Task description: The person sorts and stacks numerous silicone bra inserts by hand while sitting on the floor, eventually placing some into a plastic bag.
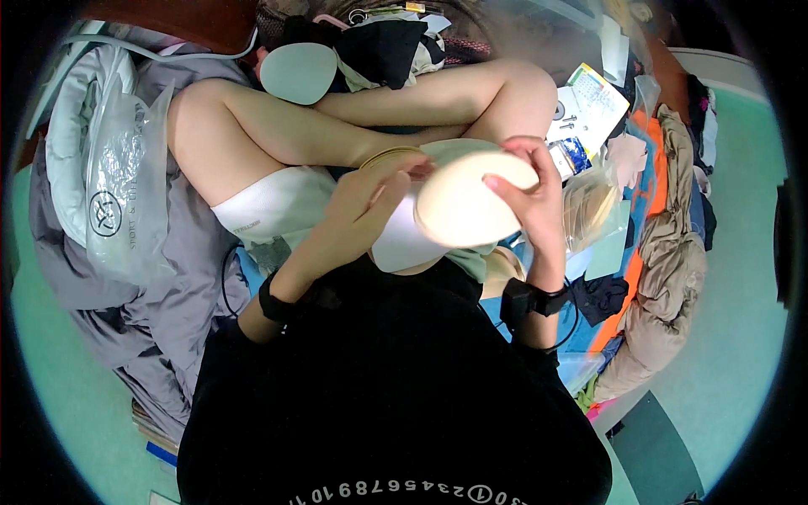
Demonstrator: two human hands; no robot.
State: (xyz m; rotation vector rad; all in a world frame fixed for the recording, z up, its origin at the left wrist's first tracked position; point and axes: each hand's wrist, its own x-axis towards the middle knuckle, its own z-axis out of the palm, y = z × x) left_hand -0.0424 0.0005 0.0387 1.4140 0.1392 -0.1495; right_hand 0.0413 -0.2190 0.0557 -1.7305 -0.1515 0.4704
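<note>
My right hand (532, 189) grips a cream rounded pad (467, 206) by its right side. The thumb lies on top and the fingers curl behind the edge. Close to the pad's left edge is my left hand (366, 198), fingers stretched out and slightly apart. I cannot tell whether its fingertips touch the pad. Beneath that hand a curved yellowish rim (391, 156) shows, partly hidden. A pale white piece (402, 236) lies on my lap between the hands. Another cream rounded piece (502, 273) rests beside my right wrist.
I sit cross-legged on bedding. A pale oval piece (299, 71) lies beyond my legs by black cloth (383, 50). At right are printed papers (593, 105), a clear bag with beige pieces (593, 206) and crumpled tan cloth (665, 295). A plastic bag (126, 194) lies at left.
</note>
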